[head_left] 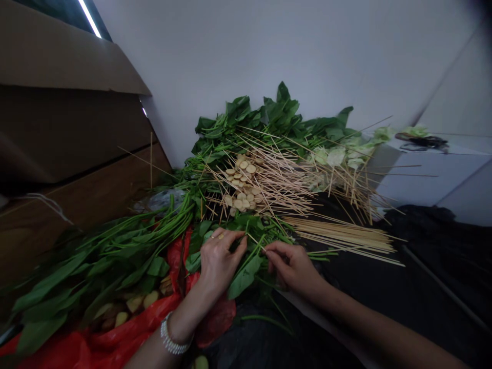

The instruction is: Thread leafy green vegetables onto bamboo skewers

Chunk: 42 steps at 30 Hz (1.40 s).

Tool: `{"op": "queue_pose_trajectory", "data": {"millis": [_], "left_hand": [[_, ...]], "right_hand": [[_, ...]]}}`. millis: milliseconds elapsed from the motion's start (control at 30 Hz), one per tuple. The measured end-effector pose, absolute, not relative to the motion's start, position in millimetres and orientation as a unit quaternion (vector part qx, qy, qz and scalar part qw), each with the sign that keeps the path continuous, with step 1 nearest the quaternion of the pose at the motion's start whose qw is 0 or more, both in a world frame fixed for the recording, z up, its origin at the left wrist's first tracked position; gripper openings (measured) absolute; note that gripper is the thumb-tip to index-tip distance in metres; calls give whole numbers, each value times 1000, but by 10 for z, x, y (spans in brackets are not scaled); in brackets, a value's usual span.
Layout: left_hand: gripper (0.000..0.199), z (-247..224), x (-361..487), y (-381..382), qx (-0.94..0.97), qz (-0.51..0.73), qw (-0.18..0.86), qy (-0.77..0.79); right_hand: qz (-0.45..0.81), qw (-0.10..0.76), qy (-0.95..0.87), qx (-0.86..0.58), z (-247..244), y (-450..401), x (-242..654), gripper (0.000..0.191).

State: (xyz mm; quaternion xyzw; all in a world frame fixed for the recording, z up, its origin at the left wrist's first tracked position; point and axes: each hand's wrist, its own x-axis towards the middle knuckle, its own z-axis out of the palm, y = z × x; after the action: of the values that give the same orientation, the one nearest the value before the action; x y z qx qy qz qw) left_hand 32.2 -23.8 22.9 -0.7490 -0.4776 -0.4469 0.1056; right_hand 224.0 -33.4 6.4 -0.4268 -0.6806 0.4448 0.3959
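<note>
My left hand (223,255), with a ring and a beaded bracelet, is closed, thumb and fingers pinched at a green stem. My right hand (288,261) pinches the lower end of a thin wooden skewer (254,241) that points up and left toward my left fingertips. Leafy greens (246,277) hang between and below the two hands. Just beyond them lie skewers with round pale slices (243,202). To the right rests a bundle of bare skewers (346,237).
Long-stemmed greens (103,266) and a red plastic bag (126,330) with cut pieces are at the left. Behind are skewered leafy greens (280,115) and pale cabbage leaves (336,155). A cardboard box (65,123) stands at the far left; black plastic (434,277) covers the right.
</note>
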Motion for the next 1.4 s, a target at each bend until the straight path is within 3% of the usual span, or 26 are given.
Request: {"op": "queue_pose_trajectory", "data": {"millis": [533,800,900,1067,1167,1400], "left_hand": [[16,209,366,-262,-809,-403,35,-427],[21,221,341,-232,-794,-401,49,-454],[23,181,399,-247,-832,-341,50,-435],[31,90,488,-266,-893,-209,57,-393],[35,58,481,-246,-873,-214,74,-431],[14,35,407,-186,-842,-235,72,-481]], "right_hand": [[343,414,-734,-416,185,-258,2334,21],[380,587,-555,-451,441,88,2866,16],[364,622,-531,-445,474,185,2991,25],[421,625,-496,-431,410,201,2933,32],[439,607,-505,-429,387,177,2884,35],[472,563,-534,-418,359,143,2834,37]]}}
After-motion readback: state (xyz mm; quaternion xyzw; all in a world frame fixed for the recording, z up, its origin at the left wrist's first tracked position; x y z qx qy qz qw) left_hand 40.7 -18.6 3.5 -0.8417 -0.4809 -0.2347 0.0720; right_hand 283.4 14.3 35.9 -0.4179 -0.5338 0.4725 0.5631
